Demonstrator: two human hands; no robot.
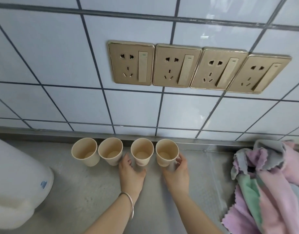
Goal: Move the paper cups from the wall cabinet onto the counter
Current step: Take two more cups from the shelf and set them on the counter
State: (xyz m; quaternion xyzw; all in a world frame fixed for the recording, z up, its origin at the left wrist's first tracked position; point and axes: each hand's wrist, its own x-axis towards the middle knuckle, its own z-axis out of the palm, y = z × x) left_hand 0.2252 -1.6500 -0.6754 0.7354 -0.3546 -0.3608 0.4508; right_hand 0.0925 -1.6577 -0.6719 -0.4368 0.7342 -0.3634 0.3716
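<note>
Several beige paper cups stand upright in a row on the grey counter [88,188], close to the tiled wall. The leftmost cup [85,152] and the second cup [110,152] stand free. My left hand [131,173] wraps around the base of the third cup [142,152]. My right hand [176,173] curls around the base of the fourth cup [166,152]. Both cups rest on the counter. The wall cabinet is out of view.
A white plastic appliance [19,183] sits on the counter at the left. A heap of pink, green and grey cloths [270,183] lies at the right. Several gold wall sockets [197,67] are mounted on the tiles above the cups.
</note>
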